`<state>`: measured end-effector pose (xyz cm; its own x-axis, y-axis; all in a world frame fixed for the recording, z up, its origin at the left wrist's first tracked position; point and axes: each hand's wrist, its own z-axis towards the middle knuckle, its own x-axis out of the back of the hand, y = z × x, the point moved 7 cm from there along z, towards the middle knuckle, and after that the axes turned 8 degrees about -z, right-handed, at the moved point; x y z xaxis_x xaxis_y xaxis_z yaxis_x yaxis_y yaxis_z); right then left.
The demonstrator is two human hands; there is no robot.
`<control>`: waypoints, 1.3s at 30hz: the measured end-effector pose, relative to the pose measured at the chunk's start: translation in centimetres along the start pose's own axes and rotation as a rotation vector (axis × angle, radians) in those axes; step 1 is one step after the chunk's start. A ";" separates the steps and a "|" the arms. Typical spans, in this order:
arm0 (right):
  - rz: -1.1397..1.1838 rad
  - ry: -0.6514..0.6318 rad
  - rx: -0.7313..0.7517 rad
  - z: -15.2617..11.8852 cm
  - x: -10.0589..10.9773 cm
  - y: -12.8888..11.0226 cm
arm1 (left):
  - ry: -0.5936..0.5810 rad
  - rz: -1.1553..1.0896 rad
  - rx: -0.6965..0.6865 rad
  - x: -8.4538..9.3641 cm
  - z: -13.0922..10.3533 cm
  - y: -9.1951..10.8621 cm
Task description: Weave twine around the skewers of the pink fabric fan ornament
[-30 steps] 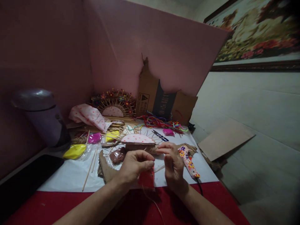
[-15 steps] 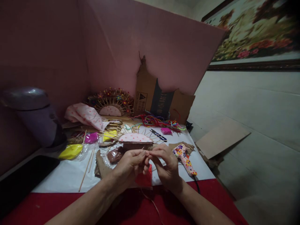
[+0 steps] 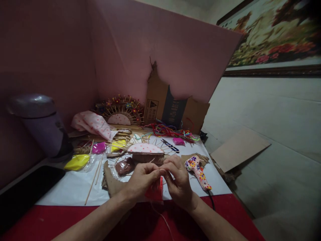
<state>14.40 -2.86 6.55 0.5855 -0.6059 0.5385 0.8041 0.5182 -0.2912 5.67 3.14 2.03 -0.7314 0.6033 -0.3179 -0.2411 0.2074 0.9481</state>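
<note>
In the middle of the view, my left hand (image 3: pixel 143 177) and my right hand (image 3: pixel 177 179) meet with their fingertips pinched together. Whatever lies between the fingers is too small and covered to make out. Just below and behind them is a red packet (image 3: pixel 155 193), partly covered by the left hand. A thin string (image 3: pixel 163 217) trails over the red cloth beneath; whether it reaches the fingers I cannot tell. Beyond the hands stands a half-round piece (image 3: pixel 145 148) in pink-dotted cloth, with thin sticks fanning out. To the right lies a flower-patterned glue gun (image 3: pixel 198 170).
A brown clay packet (image 3: pixel 124 166), a yellow packet (image 3: pixel 77 162) and loose sticks (image 3: pixel 93 182) lie leftward. A purple bottle (image 3: pixel 46 130) and a dark flat object (image 3: pixel 32 185) are at far left. Behind are coloured yarn (image 3: pixel 173 130) and torn cardboard (image 3: pixel 156 97).
Both hands have come slightly lower, and their fingertips press closer together. The whole view has shifted a little.
</note>
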 end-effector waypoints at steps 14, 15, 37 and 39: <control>0.035 0.123 -0.191 0.4 0.8 1.2 | -0.099 -0.157 0.053 -0.5 0.1 -0.7; 0.055 0.138 -0.216 0.4 0.9 1.5 | -0.098 -0.158 0.051 -0.3 0.1 -0.9; 0.192 -0.031 -0.272 0.2 -0.3 1.0 | 0.059 0.146 -0.131 0.1 -0.2 1.7; 0.268 -0.011 -0.323 0.0 -0.3 1.4 | 0.060 0.138 -0.135 0.1 -0.3 1.9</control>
<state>15.36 -1.93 5.99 0.7788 -0.4680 0.4177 0.6153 0.4401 -0.6540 4.98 3.40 3.78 -0.7993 0.5710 -0.1873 -0.2158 0.0181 0.9763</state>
